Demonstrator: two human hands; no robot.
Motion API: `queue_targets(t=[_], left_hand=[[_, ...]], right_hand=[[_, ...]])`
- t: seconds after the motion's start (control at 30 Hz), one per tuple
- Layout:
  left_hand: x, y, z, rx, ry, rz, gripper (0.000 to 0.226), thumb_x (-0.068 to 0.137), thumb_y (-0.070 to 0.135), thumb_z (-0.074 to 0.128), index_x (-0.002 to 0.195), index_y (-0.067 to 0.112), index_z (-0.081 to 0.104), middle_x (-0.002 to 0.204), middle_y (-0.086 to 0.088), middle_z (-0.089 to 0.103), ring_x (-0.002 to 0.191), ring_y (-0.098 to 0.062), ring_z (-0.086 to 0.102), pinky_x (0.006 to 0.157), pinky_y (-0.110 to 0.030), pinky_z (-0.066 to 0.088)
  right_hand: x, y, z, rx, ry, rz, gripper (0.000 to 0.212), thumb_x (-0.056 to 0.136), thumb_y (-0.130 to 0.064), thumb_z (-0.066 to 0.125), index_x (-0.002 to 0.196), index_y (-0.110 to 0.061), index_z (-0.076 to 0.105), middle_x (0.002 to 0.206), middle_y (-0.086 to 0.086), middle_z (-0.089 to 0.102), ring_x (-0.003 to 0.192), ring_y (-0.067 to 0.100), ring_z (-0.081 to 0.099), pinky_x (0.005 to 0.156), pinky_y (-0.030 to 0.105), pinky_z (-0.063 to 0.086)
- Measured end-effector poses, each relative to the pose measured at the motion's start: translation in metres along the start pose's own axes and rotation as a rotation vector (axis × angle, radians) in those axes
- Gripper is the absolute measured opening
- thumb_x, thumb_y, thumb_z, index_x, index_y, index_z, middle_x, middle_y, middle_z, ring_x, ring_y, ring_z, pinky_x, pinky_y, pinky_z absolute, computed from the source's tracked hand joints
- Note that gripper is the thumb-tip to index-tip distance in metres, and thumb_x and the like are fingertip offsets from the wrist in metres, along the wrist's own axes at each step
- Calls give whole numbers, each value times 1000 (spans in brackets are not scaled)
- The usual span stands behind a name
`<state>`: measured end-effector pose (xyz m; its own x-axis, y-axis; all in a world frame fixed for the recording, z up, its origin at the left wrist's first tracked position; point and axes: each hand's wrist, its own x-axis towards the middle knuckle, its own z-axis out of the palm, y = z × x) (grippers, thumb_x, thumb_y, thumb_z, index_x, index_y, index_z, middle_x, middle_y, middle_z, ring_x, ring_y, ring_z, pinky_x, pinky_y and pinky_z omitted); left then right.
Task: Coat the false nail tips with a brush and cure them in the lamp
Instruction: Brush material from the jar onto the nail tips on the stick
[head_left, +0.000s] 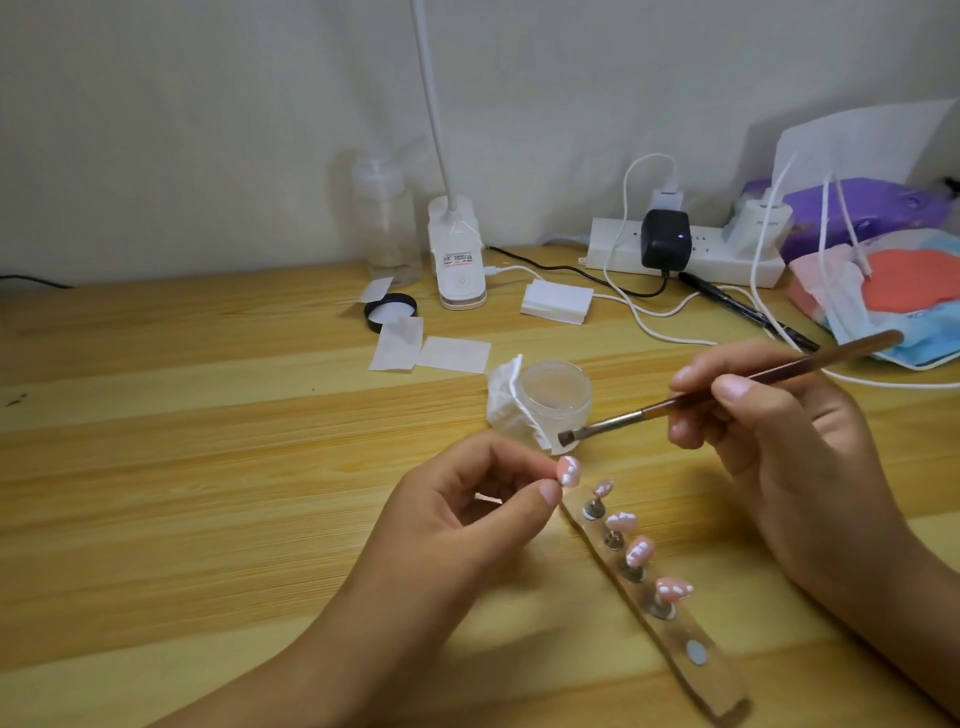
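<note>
My left hand (467, 512) pinches one pink false nail tip (568, 472) with white marks, lifted just above the far end of a clear holder strip (691, 670). Several more pink tips (639, 552) stand on metal pegs along that strip. My right hand (779, 447) grips a brown-handled brush (727, 389); its flat bristle head (569, 435) hovers a little above the held tip, in front of an open clear jar (556, 400) wrapped in a white wipe. No curing lamp is recognisable in view.
A white desk-lamp base (460, 260), a clear bottle (387, 223), a black jar lid (390, 312), white wipes (431, 351) and a pad stack (557, 302) lie further back. A power strip (685, 254) with chargers and cables, a pen and tissue packs (883, 270) crowd the back right.
</note>
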<state>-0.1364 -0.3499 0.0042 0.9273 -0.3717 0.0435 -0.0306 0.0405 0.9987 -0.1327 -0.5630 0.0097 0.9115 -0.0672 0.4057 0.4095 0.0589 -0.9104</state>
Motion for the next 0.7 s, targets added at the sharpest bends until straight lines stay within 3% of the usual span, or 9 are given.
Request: queue_targets(t=[0.07,0.2,0.43,0.7], left_hand=[[0,0,1,10,-5,2,6,79,30,68,82,26,72,72,15,61,65,-4,49,60,-10,39],[0,-2,1,-32,-36,-9,10,76,32,74,85,27,74,88,6,74,81,-4,65,74,-14,50],[1,-2,3,-37,-24,-25,9,72,21,71,78,24,76,75,6,72,67,-2,60,60,-11,46],[1,0,2,2,-31,-5,7,73,20,67,76,23,73,73,6,69,64,-3,55,58,-11,43]], right_hand=[[2,1,-1,50,29,18,23,86,-18,53,81,-25,74,73,-2,66,68,11,60,65,19,50],[7,1,-3,213,64,121,29,88,-15,49,77,-26,74,73,-5,65,67,8,60,66,19,52],[5,3,-2,211,-6,198,24,80,-11,48,69,-20,68,67,0,57,56,10,53,56,17,48],[3,3,-1,121,-63,171,26,79,-9,48,68,-22,67,66,1,58,55,10,54,57,17,48]])
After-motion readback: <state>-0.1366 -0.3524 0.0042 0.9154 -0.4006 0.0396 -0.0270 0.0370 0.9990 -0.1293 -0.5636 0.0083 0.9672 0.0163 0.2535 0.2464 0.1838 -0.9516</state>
